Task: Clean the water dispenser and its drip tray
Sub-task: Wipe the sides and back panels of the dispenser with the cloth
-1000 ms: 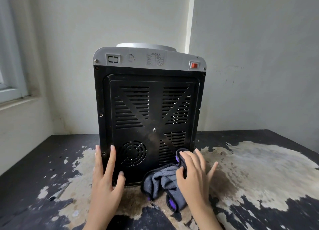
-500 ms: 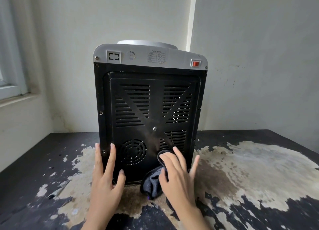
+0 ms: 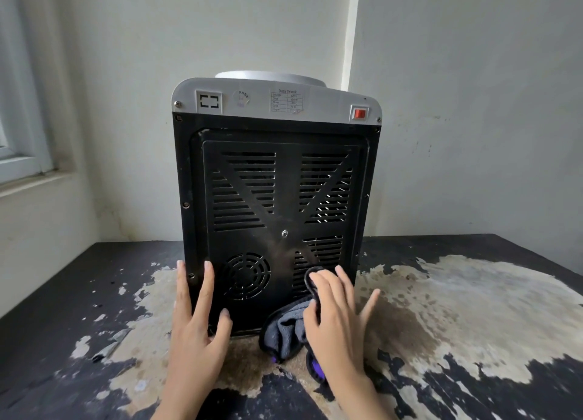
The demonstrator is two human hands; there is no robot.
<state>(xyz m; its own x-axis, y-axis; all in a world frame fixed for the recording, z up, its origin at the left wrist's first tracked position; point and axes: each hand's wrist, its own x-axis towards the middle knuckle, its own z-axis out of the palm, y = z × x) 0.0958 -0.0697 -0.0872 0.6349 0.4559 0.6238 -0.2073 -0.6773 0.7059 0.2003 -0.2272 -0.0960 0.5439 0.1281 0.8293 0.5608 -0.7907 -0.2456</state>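
Note:
The water dispenser (image 3: 277, 199) stands with its black vented back panel facing me, a white top above it with a red switch (image 3: 359, 114). My left hand (image 3: 197, 322) rests flat with straight fingers on the panel's lower left corner. With spread straight fingers, my right hand (image 3: 336, 315) presses a grey cloth with purple trim (image 3: 285, 331) against the lower right part of the panel. The cloth's loose end hangs down onto the table. The drip tray is hidden on the far side.
The dispenser stands on a dark table (image 3: 473, 309) with large patches of peeled, pale surface. White walls close in behind and to the right. A window sill (image 3: 31, 183) runs along the left wall.
My right hand has slid the cloth leftward, from the panel's right edge onto its lower vents. My left hand has stayed in place.

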